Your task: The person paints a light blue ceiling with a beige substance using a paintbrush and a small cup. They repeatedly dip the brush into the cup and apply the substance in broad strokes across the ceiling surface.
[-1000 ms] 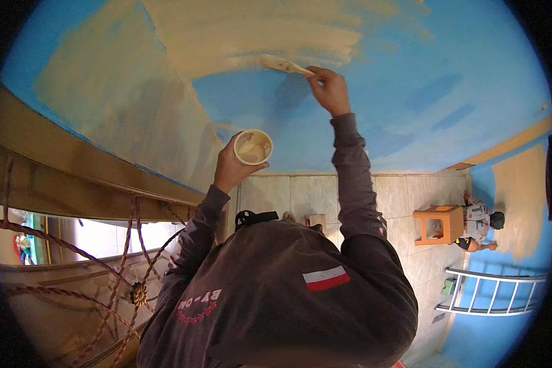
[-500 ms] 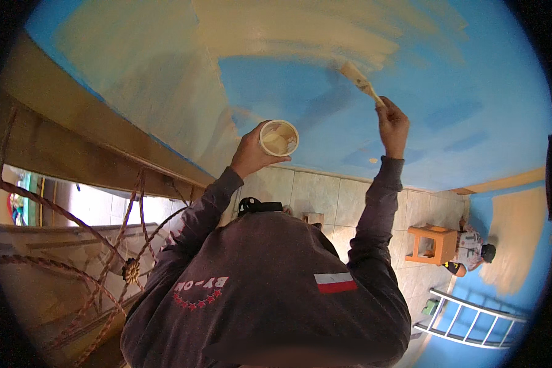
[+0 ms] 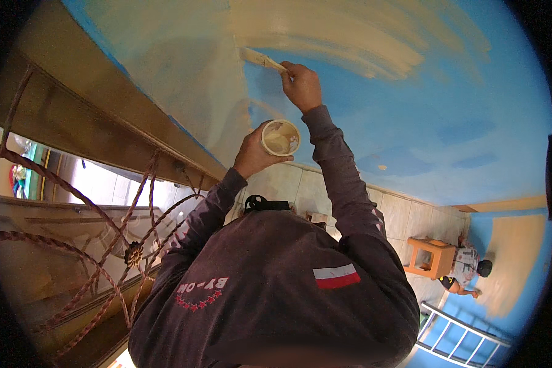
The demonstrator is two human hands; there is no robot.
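A small round tub of cream paint [image 3: 281, 138] is held in my left hand [image 3: 251, 153], its open top toward me and paint smeared round its inner wall. Fingers and thumb wrap its left and lower sides. My right hand [image 3: 303, 87] grips the handle of a flat paintbrush [image 3: 262, 60]. The bristles touch the wall at the left end of an unpainted blue strip, beside the corner. Cream paint covers the left wall [image 3: 172, 80] and the upper part of the blue wall [image 3: 380, 116] in streaky strokes.
On the left runs a brown frame with a twisted metal grille [image 3: 98, 214]. At the right another person [image 3: 469, 264] is by a partly cream wall, near an orange plastic stool [image 3: 432, 257]. A metal ladder [image 3: 463, 337] leans at the lower right. Pale tiles [image 3: 395, 214] cover the floor.
My right hand has swept the paintbrush leftward along the wall to the corner. The tub stays almost where it was in my left hand. The other person's arm now shows reaching toward the wall.
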